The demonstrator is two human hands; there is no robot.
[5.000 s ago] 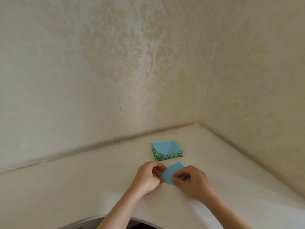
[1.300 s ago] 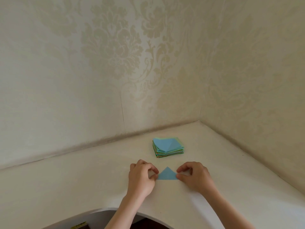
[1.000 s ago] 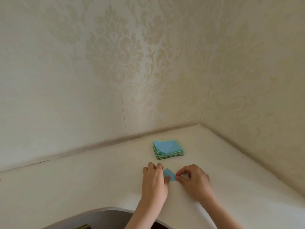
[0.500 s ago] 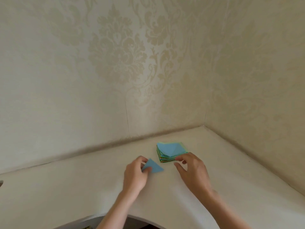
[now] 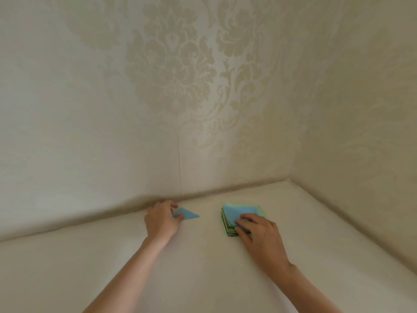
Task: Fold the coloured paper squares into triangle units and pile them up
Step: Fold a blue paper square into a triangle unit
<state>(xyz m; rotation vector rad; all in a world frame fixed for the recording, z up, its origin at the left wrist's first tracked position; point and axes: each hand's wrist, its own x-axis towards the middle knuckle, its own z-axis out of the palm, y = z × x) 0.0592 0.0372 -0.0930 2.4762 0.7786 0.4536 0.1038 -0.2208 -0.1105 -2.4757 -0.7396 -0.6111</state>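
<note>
The left hand (image 5: 160,220) pinches the small folded blue paper triangle (image 5: 186,214) at its left end, thumb and curled fingers closed on it, the triangle's free point aimed right and lying low over the cream tabletop (image 5: 203,267) close to the back wall; whether the paper touches the surface I cannot tell. The right hand (image 5: 259,236) rests on the stack of coloured paper squares (image 5: 234,212), blue sheet on top with green and orange edges showing below; its fingers lie spread and only slightly bent across the near right part of the top sheet, the thumb against the stack's near edge; the stack sits well right of the triangle, near the corner of the damask-patterned wallpapered wall (image 5: 171,71).
</note>
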